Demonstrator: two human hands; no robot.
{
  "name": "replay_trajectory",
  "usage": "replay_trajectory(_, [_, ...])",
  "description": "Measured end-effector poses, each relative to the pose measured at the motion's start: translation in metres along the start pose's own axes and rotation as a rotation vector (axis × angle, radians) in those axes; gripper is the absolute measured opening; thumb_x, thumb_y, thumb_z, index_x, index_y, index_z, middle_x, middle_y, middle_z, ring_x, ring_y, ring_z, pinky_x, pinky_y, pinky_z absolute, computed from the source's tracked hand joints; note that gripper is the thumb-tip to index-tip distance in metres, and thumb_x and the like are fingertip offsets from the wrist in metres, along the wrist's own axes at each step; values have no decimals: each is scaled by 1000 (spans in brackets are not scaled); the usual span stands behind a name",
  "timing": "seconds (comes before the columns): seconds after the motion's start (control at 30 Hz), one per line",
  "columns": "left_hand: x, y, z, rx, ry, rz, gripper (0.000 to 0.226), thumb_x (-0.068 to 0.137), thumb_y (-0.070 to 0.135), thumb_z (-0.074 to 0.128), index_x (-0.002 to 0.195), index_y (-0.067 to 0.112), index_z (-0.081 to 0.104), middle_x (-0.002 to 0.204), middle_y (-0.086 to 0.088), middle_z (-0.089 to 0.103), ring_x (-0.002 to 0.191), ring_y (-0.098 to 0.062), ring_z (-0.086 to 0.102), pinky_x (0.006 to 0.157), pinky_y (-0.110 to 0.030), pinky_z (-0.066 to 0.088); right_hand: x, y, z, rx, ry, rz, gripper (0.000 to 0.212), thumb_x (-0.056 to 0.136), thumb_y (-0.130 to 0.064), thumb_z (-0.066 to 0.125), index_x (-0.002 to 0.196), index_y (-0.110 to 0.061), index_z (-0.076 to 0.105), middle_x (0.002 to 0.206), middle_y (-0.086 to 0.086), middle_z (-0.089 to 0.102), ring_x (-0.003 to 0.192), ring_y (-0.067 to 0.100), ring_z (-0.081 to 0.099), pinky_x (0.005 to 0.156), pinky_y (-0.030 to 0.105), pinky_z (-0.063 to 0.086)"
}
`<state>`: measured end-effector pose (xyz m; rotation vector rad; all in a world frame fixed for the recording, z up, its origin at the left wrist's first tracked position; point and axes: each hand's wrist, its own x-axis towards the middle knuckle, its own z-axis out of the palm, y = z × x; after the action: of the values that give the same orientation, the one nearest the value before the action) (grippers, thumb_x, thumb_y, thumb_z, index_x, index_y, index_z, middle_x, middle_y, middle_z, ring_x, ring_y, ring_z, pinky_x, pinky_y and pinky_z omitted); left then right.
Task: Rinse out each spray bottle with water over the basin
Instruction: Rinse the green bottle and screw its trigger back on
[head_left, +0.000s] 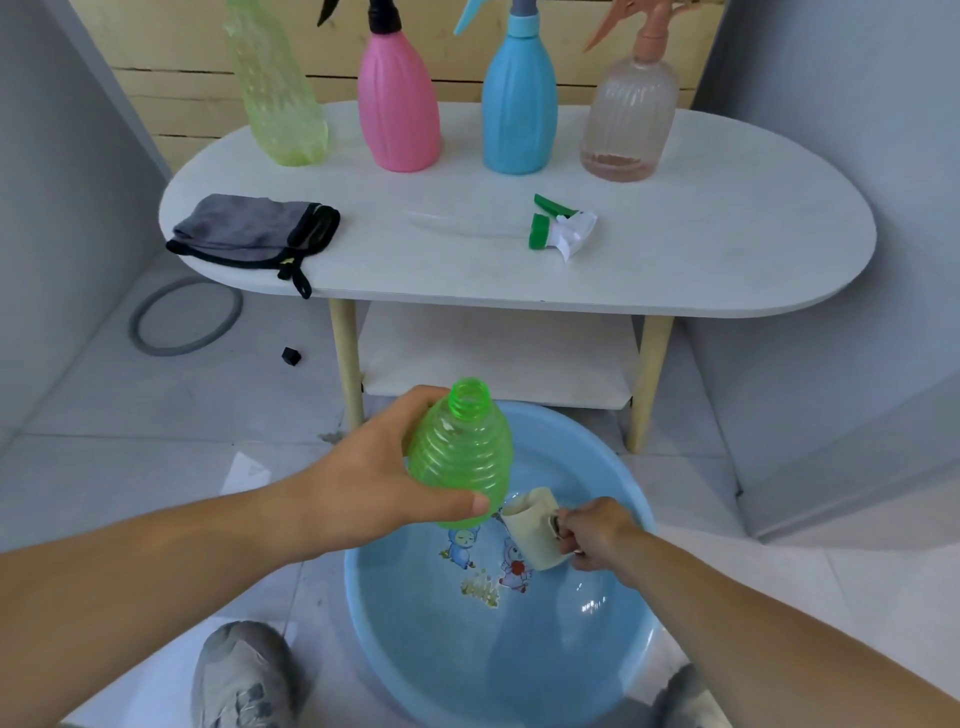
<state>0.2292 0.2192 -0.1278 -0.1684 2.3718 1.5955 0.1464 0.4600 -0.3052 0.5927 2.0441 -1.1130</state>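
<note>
Left hand (374, 483) grips the green bottle (462, 457) around its ribbed body, thumb across the front and fingers wrapped behind, mostly hidden. The bottle is tilted, its open neck pointing up and away, its base low over the blue basin (374, 613). Right hand (597, 535) is curled on the handle of a cream cup (535, 530), fingers closed tight so the handle barely shows. The cup is tipped, mouth toward the bottle's base and just beside it (we cannot tell if they touch, or whether anything is in the cup). The basin sits on the floor tiles, cartoon print on its bottom and glints that look like water; its near edge is cut off by the frame. Two grey shoes (244, 675) flank it, the right one mostly out of view.

Beyond, on the white oval table (675, 249): a green-and-white spray head (561, 228) lying with its clear tube, faint. A grey cloth (249, 234) sits at the left end. Along the back stand a pale green bottle (275, 98), a pink bottle (397, 109), a blue bottle (519, 109) and a clear pinkish bottle (628, 119), tops cropped. On the floor, a grey ring (184, 317) and a small black object (291, 356), unidentifiable.
</note>
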Motion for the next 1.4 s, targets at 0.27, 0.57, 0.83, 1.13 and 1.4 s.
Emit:
replay_trajectory(0.27, [0,1,-2,11,-5,-9,72,70,20,95,128,38,56,115,13,72,112,-2,68,90,-12,52,13,-4,1,9,21,18,18,89,-15,62,84,0,69,66,13,66,64,27,64,72,47,62])
replay_trajectory(0.57, [-4,-1,-7,-2,5,-17,70,72,20,95,128,36,57,116,10,72,113,-4,67,90,-16,54,19,-11,7,-46,16,22,23,92,-19,61,91,2,69,80,16,71,73,29,67,73,45,62])
replay_trajectory(0.83, [-6,-3,-13,8,34,-11,70,71,22,96,128,37,57,116,10,72,113,-4,67,97,-23,53,18,-14,10,-59,15,-39,23,91,-20,62,83,0,71,76,14,72,78,30,70,75,45,62])
replay_trajectory(1.13, [-8,6,-25,-47,67,-10,71,73,16,93,130,35,56,115,8,74,107,-4,71,88,-17,58,-11,-17,-1,-39,-53,-397,40,95,-33,61,68,-5,69,70,6,74,79,27,69,87,45,58])
replay_trajectory(1.4, [-10,20,-38,-137,54,-24,76,64,23,93,129,38,56,117,0,74,107,-17,74,87,-46,64,-82,-56,-34,75,-74,-580,32,97,-17,58,72,2,66,73,15,70,73,22,66,88,43,58])
